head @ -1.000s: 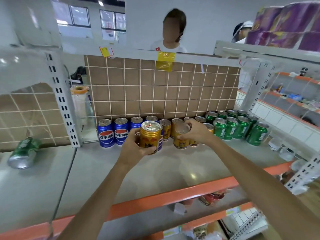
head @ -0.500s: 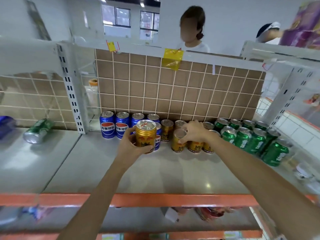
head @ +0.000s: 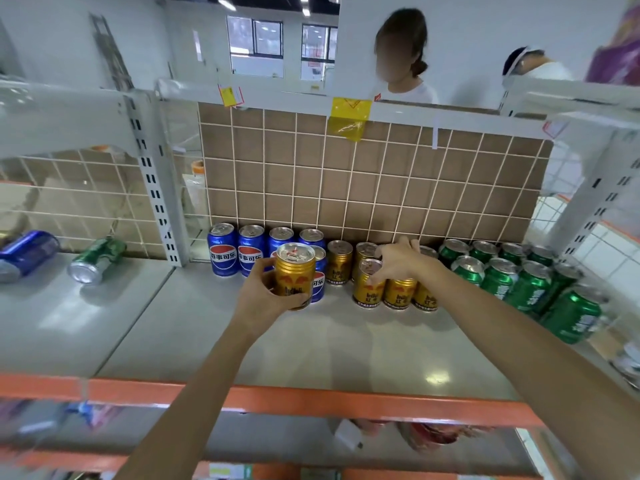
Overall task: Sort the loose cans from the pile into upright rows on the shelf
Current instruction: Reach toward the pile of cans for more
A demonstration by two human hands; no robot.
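My left hand [head: 266, 296] grips an upright gold can [head: 295, 277] just above the grey shelf [head: 311, 344], in front of the blue cans. My right hand [head: 401, 263] rests its curled fingers over the tops of the gold cans [head: 398, 294] standing in the middle. One gold can [head: 339, 263] stands alone behind. Blue cans [head: 239, 251] stand upright in a row at the left. Green cans [head: 519, 278] stand upright in rows at the right. Two loose cans lie on their sides on the left shelf bay: a green one [head: 97, 259] and a blue one [head: 24, 254].
A brown tiled back panel [head: 363, 181] closes the shelf behind the cans. A white slotted upright [head: 152, 181] divides the bays. The shelf's orange front lip [head: 311, 398] runs below my arms. A person stands behind the shelving.
The view has shifted left, bringing the lying blue can into sight. Both hands stay where they were; the left still holds its gold can, the right stays on the gold cans.
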